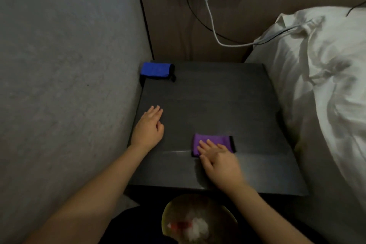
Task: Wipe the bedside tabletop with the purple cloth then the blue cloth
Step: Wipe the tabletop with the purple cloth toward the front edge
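Note:
The dark bedside tabletop [213,101] fills the middle of the view. A folded purple cloth [215,140] with a black edge lies near its front, right of centre. My right hand [219,164] lies flat with its fingertips pressed on the near part of the purple cloth. My left hand [148,127] rests palm down on the bare tabletop at the left edge, holding nothing. A folded blue cloth [156,70] with black trim sits in the far left corner, apart from both hands.
A grey wall [69,85] runs along the table's left side. White bedding [320,85] presses against the right edge. A white cable [213,25] and a black cable hang from wall sockets behind. A round bin [198,222] with waste stands below the front edge.

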A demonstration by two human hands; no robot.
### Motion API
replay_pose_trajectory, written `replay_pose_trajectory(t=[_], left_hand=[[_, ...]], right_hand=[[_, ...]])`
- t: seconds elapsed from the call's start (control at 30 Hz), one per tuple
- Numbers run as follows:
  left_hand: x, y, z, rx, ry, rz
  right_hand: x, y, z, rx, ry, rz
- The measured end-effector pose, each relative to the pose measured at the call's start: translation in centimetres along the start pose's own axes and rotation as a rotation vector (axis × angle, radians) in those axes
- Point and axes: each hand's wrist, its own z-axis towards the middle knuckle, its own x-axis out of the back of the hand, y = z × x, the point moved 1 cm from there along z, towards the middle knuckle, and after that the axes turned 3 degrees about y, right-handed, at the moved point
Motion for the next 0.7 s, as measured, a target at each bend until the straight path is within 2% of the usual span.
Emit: replay_pose_trajectory(t=[0.33, 0.43, 0.53, 0.7], left_hand=[[2.1, -1.1, 1.5, 0.138, -0.140, -0.296], [2.3, -1.4, 2.1, 0.169, -0.151, -0.296], [2.0, -1.3, 2.0, 0.169, -0.140, -0.283], [1.9, -1.0, 1.1, 0.107, -0.105, -0.225]], right_hand=[[-4.0, -10.0, 1.9, 0.239, -0.110, 0.030], [-5.2, -12.2, 2.3, 0.267, -0.118, 0.036], [-5.8, -13.6, 2.4, 0.330, -0.207, 0.068], [-5.3, -12.4, 1.4, 0.320, -0.159, 0.125]])
